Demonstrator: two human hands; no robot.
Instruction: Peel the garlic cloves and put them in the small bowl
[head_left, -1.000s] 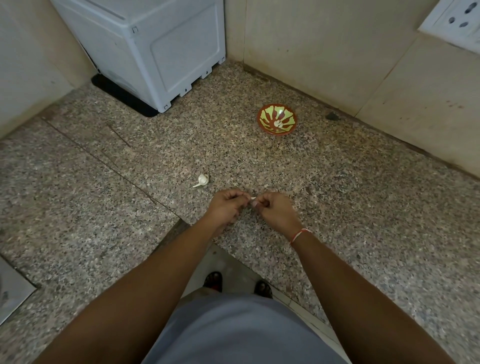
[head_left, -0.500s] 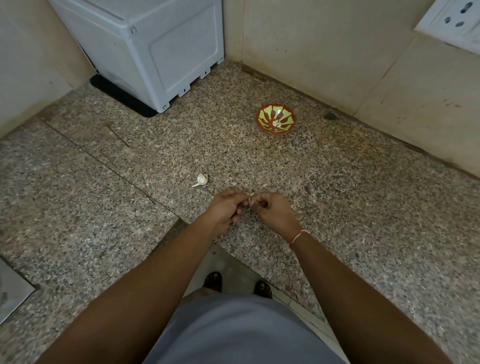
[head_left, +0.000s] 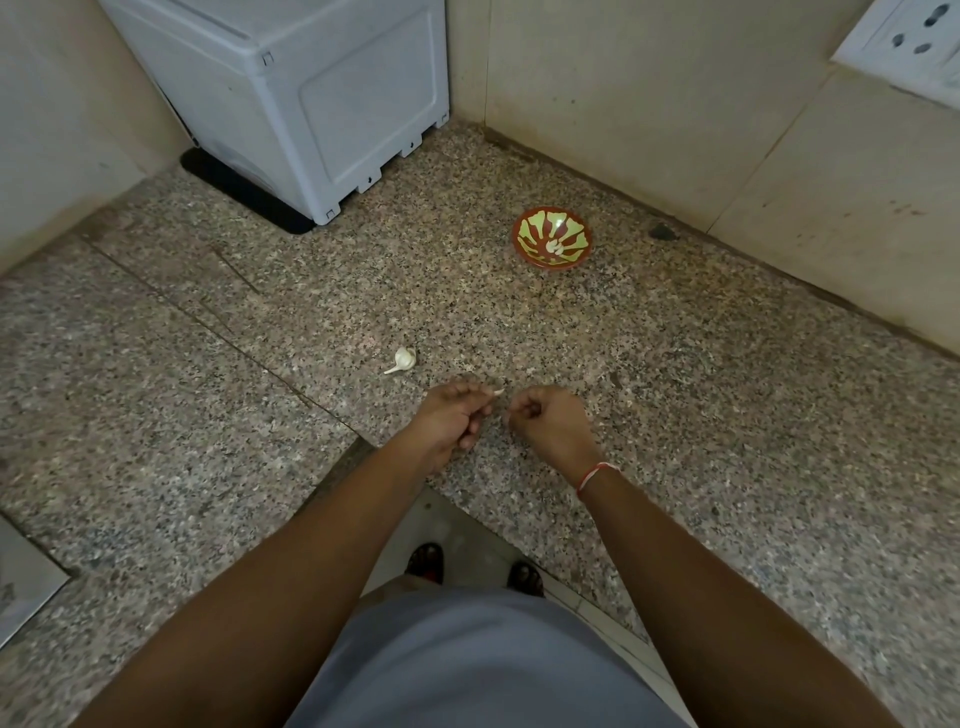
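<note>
Head view. Speckled granite worktop, pink-grey, running into a corner of beige tiled walls. A seam line crosses the stone on the left side. White boxy appliance stands on a dark mat in the far left corner. White socket plate on the right wall, upper edge of view. A small dark speck lies at the foot of the right wall, near the bowl. Below the worktop edge: grey garment and two sandalled feet on a light floor.

Hands: both held low over the near part of the worktop, close together but not touching, a narrow gap between them. Left hand has fingers curled inward; thumb and forefinger pinch a garlic clove, of which only a pale tip shows past the fingertips. Right hand also curled, fingers folded toward the palm; cannot tell whether it holds a scrap of skin or nothing. A red-and-white thread band sits on the right wrist.

Clove orientation: visible tip points right, toward the right hand; long axis roughly left-right, slightly tilted up. The rest is hidden in the fingers.

Garlic head remnant lies on the worktop just beyond the left hand, apart from it; its stalk points near-left, bulb end far-right.

Small bowl, red-brown with yellow-green pattern, stands upright farther back, right of centre, well apart from both hands. Pale pieces lie at its bottom; too small to identify with certainty.
</note>
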